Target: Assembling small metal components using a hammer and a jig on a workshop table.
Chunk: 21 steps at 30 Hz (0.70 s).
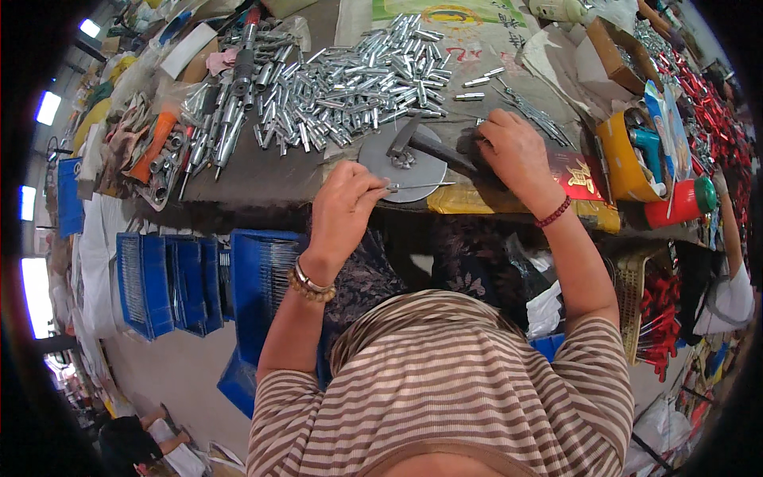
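Note:
My left hand (346, 205) pinches a thin metal rod (421, 186) between thumb and fingers. The rod points right, over the front edge of a round grey plate (369, 151). On that plate lies a hammer (435, 148), its dark handle slanting toward my right hand (513, 151). The fingers of that hand are bent together just past the handle; a bright speck shows at their tips, too small to name. Small metal bits (404, 160) sit under the hammer head. Behind the plate spreads a large heap of shiny metal tubes (358, 83).
Several loose tubes (469, 97) and a bundle of thin rods (534, 115) lie beyond my right hand. A yellow container (624, 155) and a red jar with a green lid (679, 203) stand at the right. Blue bins (143, 282) sit below the table at left.

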{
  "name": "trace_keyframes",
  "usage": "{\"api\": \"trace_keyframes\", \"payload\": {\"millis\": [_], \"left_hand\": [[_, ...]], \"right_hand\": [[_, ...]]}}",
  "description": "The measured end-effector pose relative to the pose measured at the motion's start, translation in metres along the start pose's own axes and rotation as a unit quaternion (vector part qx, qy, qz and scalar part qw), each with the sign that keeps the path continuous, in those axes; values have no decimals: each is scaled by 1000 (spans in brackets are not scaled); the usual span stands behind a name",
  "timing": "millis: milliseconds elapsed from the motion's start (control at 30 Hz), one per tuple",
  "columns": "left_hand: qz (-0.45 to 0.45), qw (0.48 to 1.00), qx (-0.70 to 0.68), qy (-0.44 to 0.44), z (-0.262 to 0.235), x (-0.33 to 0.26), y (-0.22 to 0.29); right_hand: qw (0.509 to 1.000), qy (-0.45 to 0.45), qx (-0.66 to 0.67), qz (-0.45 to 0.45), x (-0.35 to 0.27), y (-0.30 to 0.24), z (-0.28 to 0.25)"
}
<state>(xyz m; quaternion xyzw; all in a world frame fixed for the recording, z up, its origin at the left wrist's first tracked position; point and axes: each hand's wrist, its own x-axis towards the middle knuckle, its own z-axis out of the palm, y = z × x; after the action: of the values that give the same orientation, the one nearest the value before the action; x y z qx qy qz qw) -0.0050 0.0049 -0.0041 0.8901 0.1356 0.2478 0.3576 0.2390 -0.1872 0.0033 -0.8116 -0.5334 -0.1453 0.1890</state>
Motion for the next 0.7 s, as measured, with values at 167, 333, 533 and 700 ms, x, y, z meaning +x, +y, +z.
{"api": "trace_keyframes", "payload": {"millis": [167,333,533,700], "left_hand": [[19,999,13,25,3,-2,-1],[28,999,18,20,2,-2,-1],[37,999,25,30,2,-1,-2],[35,999,21,32,3,-3,-5]], "right_hand": [[997,21,73,21,3,-24,-5],[956,74,281,-27,3,-87,0],[963,76,259,-20,-3,-110,18],[962,78,259,-22,-3,-110,24]]}}
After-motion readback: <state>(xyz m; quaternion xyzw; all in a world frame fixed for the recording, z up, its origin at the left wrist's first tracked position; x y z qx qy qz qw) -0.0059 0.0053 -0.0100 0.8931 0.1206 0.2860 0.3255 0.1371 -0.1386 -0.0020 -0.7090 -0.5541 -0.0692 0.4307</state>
